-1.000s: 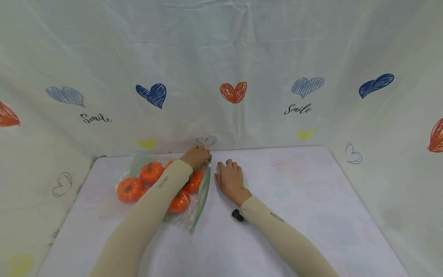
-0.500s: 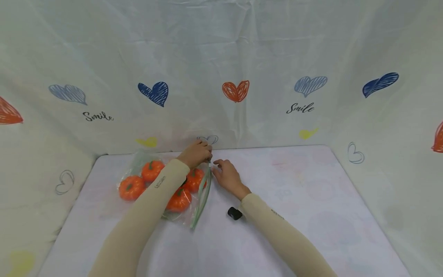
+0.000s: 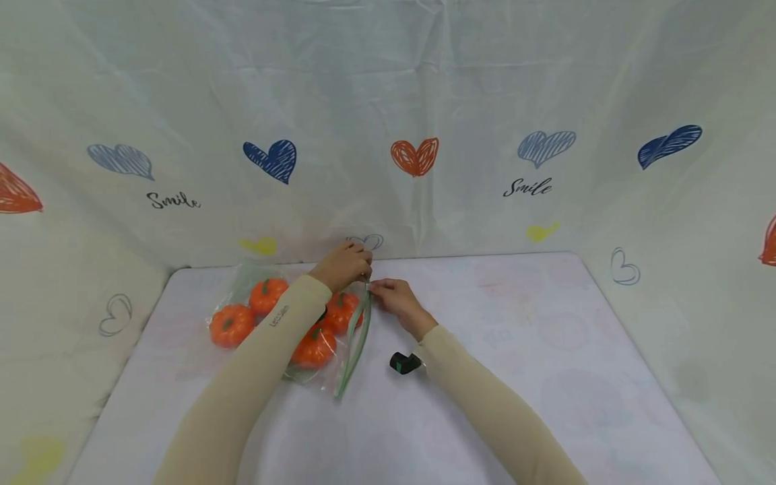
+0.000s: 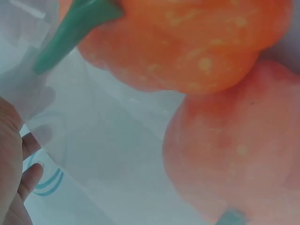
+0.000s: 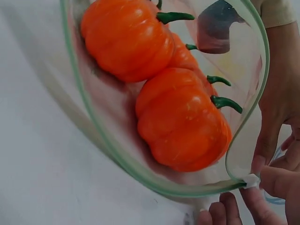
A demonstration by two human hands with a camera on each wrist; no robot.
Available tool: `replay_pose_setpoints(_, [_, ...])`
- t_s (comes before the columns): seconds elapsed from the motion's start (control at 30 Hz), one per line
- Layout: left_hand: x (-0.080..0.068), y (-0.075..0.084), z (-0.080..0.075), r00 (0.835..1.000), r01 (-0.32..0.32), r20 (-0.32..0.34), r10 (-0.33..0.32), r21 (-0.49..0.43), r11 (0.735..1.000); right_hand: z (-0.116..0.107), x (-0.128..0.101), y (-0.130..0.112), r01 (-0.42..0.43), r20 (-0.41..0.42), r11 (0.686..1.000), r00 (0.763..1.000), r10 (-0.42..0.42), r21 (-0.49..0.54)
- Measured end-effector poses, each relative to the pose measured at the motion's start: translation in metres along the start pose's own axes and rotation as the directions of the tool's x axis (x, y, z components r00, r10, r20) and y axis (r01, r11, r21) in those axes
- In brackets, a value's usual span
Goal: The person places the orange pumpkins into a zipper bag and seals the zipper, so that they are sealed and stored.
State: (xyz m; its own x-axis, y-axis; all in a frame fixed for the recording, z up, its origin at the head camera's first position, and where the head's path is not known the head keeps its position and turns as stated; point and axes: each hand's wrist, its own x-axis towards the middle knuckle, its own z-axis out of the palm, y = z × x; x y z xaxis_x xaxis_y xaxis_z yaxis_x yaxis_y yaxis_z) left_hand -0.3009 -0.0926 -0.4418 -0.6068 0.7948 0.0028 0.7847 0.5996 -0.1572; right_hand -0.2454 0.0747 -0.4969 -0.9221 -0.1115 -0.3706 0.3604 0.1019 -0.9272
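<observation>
A clear zip bag (image 3: 330, 380) with a green-edged mouth lies toward the left of the table, holding several orange toy pumpkins (image 3: 233, 326). Its mouth, on the right side, gapes in the right wrist view. My left hand (image 3: 344, 264) reaches across the bag and grips the far corner of the mouth. At that same corner my right hand (image 3: 394, 298) pinches the small white slider (image 5: 251, 181) between thumb and finger. In the left wrist view, two pumpkins (image 4: 187, 42) show close up through the plastic, with part of my left hand (image 4: 11, 159) at the edge.
The white table (image 3: 515, 377) reaches back to a pale curtain (image 3: 339, 87) printed with hearts, which also hangs on both sides. Black wrist cameras sit under the wrists; the right one (image 3: 404, 364) shows just above the table. My left sleeve (image 3: 242, 384) covers part of the bag.
My right hand has moved left to the bag's corner and now pinches the slider there. My left hand has stayed at that corner. The bag and pumpkins lie in about the same place.
</observation>
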Motion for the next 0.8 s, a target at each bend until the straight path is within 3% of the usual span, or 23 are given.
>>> replay_pose_setpoints(0.4, [-0.004, 0.0, 0.0, 0.996, -0.013, -0.086, 0.012, -0.005, 1.0, 0.008, 0.004, 0.0, -0.064, -0.043, 0.99, 0.997, 0.07, 0.13])
replay_pose_setpoints(0.8, [-0.008, -0.005, 0.0, 0.994, 0.038, -0.099, -0.04, -0.02, 0.999, 0.006, -0.008, 0.0, -0.13, 0.064, 0.986, 0.99, 0.123, 0.106])
